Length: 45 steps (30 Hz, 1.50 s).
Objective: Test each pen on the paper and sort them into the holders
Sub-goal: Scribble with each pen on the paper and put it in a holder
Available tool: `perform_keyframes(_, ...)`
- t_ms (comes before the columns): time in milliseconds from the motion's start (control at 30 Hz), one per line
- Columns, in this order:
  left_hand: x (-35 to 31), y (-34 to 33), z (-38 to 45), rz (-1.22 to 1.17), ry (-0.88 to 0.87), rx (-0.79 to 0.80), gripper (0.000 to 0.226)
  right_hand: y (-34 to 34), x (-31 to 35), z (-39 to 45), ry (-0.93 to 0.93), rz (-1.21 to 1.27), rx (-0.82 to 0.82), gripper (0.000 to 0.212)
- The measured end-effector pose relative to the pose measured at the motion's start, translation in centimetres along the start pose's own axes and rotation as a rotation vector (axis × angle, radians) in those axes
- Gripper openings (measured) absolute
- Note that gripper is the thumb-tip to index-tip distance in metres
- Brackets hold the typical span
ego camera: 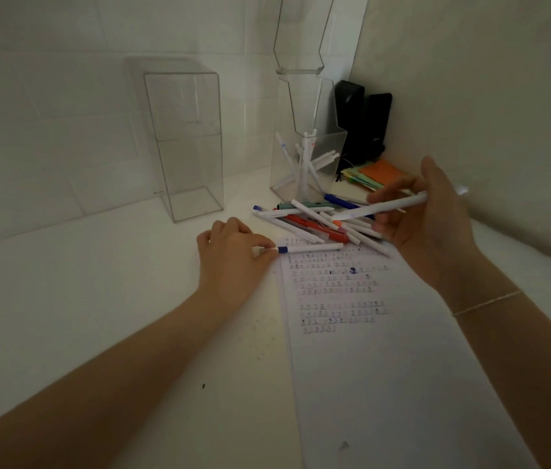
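Two hands: each pinching a pen
Left hand (233,252): fingers pinch blue-banded pen (311,248) at paper's (385,367) 11 o'clock corner
Right hand (426,218): fingers pinch white pen (382,207)

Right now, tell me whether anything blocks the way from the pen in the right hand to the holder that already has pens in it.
Nothing visible does. The right hand holds the pen in the air above the pile; the holder stands just behind that pile, its top open.

A dim study or office corner here: white table (98,299) against pale walls, clear acrylic holders (186,143), a heap of pens (318,221), coloured sticky notes (378,174), and a scribbled test sheet (385,367).
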<state>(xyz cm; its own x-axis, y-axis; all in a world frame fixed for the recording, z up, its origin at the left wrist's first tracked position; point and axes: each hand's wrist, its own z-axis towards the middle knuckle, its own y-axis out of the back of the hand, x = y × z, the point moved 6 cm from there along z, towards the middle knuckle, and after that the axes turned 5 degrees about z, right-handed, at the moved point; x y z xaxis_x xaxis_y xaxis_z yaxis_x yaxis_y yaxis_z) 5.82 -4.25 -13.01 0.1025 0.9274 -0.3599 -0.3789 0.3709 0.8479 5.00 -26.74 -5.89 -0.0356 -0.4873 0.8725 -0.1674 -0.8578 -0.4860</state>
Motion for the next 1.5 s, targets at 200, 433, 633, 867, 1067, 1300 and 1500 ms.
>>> perform_keyframes(200,-1.5,0.2,-0.5,-0.083,-0.172,-0.033,0.029,0.0,-2.0,-0.9,-0.145,-0.041,0.06,0.044)
perform_keyframes(433,-4.6,-0.8,-2.8,-0.229,-0.579,0.278,0.046,1.9,-2.3,-2.2,-0.063,-0.411,0.113,0.001)
perform_keyframes(633,-4.7,-1.5,-3.0,-0.113,-0.637,0.335,0.052,2.8,-5.3,-4.4,-0.076,-0.536,0.127,0.015)
perform_keyframes(867,-4.3,-2.0,-3.0,-0.082,-0.581,0.392,0.054,3.8,-6.6,-5.2,0.163,-0.849,-0.031,0.031)
perform_keyframes(1067,-4.2,-1.9,-3.1,-0.112,-0.575,0.41,0.053,3.6,-6.9,-5.3,0.187,-0.884,-0.042,0.028)
perform_keyframes(1300,-4.3,-1.8,-3.1,-0.108,-0.565,0.422,0.053,3.4,-6.8,-5.5,0.204,-0.913,-0.03,0.027)
perform_keyframes(1500,-4.2,-2.0,-3.1,-0.086,-0.563,0.436,0.053,3.5,-6.7,-5.3,0.224,-0.913,-0.037,0.027)
